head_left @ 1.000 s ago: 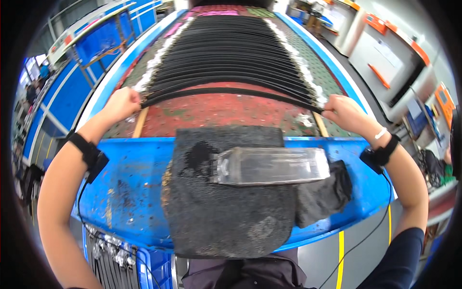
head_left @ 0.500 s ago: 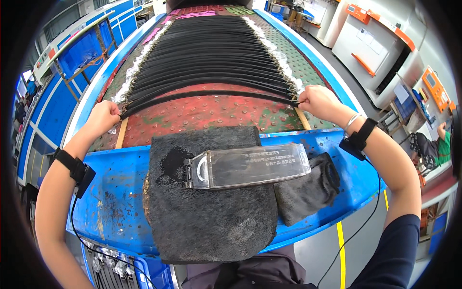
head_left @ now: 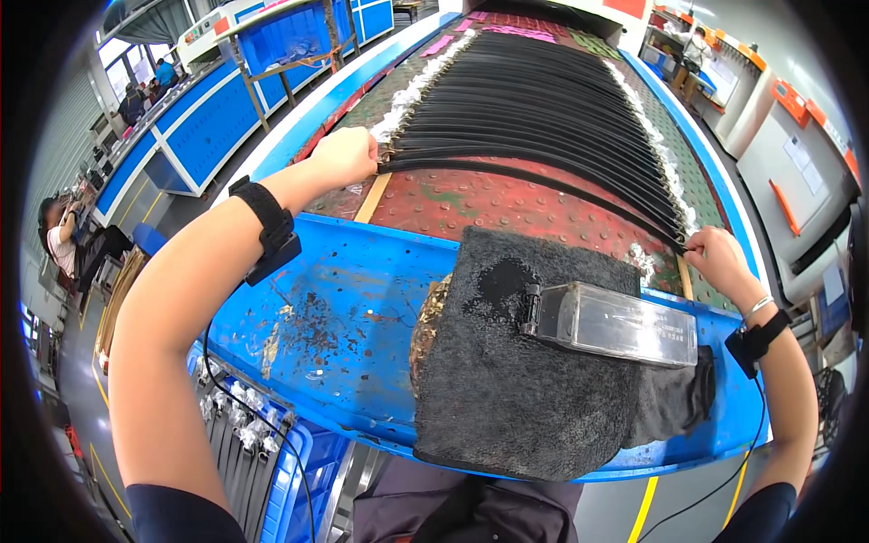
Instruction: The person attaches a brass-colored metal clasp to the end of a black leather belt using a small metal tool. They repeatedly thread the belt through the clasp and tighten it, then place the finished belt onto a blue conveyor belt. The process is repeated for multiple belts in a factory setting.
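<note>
A coarse, matt dark grey cloth mat [head_left: 534,380] lies on the scratched, rust-flecked blue painted metal bench edge [head_left: 335,308], bearing a glossy clear plastic box [head_left: 615,324], while the long black strips [head_left: 534,136] look like smooth, matt rubber.

I count two bare hands, one clear rectangular plastic box [head_left: 615,323], one dark grey fuzzy cloth mat [head_left: 507,389], and two black wristbands.

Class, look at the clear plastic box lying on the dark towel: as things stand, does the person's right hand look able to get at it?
Probably yes. The right hand pinches an end of the black cable just beyond the clear plastic box, and nothing lies between them; but it would have to let go of the cable first.
</note>
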